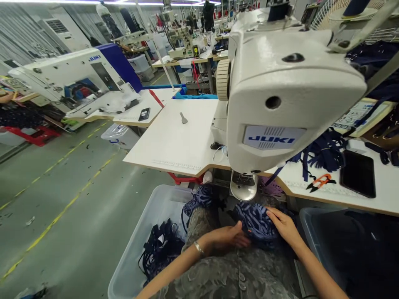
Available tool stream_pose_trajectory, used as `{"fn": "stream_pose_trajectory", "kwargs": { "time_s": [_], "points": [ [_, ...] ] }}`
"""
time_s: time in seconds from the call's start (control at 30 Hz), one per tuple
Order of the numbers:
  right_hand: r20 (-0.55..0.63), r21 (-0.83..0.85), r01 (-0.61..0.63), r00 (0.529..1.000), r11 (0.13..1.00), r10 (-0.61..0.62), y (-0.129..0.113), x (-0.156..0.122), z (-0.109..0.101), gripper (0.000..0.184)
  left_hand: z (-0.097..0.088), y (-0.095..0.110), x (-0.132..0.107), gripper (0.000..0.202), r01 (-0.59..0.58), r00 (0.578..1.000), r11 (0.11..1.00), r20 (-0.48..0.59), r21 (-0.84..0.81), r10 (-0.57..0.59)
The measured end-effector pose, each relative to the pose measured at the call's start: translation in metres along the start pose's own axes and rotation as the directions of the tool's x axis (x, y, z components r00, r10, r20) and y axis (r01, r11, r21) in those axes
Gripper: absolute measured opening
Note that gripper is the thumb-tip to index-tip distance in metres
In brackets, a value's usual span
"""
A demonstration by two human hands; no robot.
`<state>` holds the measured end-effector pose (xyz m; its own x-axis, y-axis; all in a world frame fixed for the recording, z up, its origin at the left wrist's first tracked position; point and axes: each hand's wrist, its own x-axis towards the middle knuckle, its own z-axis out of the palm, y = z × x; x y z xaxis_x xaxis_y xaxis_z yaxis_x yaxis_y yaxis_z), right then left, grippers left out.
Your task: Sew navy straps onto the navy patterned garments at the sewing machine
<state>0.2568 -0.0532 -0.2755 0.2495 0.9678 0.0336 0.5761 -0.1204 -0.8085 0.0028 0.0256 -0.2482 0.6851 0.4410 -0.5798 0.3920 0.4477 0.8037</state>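
Observation:
A dark blue patterned fabric piece (257, 222) lies bunched over my lap, just below the sewing machine's presser area (245, 187). My right hand (282, 224) pinches its right edge between thumb and fingers. At the lower left side of the same fabric is my left hand (233, 236), slightly blurred, thumb raised and fingers stretched towards the cloth. Whether those fingers touch the cloth I cannot tell. Another bunch of the patterned fabric (202, 197) rests over my knee on the left.
A JUKI sewing machine (289, 91) stands over its white table (174, 141). Orange thread snips (322, 182) and a black phone (358, 173) lie at right. A clear bin (127, 261) holding dark straps (162, 249) stands left; a dark-filled bin (311, 232) stands right.

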Motion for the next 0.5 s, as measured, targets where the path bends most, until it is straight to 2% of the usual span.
{"fn": "stream_pose_trajectory", "kwargs": {
  "time_s": [0.07, 0.13, 0.27, 0.33, 0.4, 0.5],
  "points": [
    [0.018, -0.003, 0.012, 1.0, 1.0, -0.012, -0.01, -0.008, -0.008, 0.051, 0.017, 0.003, 0.015, 0.062, -0.031, 0.999, 0.984, 0.035, -0.175, 0.037],
    [0.055, -0.007, 0.038, 0.998, 0.999, -0.038, -0.024, -0.016, -0.019, 0.046, 0.02, 0.007, 0.025, 0.056, -0.078, 0.997, 0.944, -0.012, -0.321, 0.079],
    [0.237, -0.029, 0.119, 0.965, 0.993, -0.108, -0.049, -0.024, -0.047, 0.03, 0.0, 0.02, 0.03, 0.035, -0.173, 0.982, 0.868, -0.151, -0.465, 0.115],
    [0.298, -0.075, 0.131, 0.949, 0.989, -0.103, -0.053, -0.023, -0.062, 0.028, -0.014, 0.03, 0.024, 0.031, -0.235, 0.96, 0.853, -0.247, -0.465, 0.129],
    [0.311, -0.144, 0.107, 0.949, 0.984, -0.058, -0.052, -0.019, -0.072, 0.029, -0.027, 0.043, 0.012, 0.032, -0.294, 0.924, 0.86, -0.353, -0.416, 0.144],
    [0.333, -0.225, 0.101, 0.943, 0.969, -0.021, -0.057, -0.009, -0.073, 0.031, -0.04, 0.067, -0.014, 0.033, -0.346, 0.853, 0.899, -0.488, -0.268, 0.183]
  ]
}}
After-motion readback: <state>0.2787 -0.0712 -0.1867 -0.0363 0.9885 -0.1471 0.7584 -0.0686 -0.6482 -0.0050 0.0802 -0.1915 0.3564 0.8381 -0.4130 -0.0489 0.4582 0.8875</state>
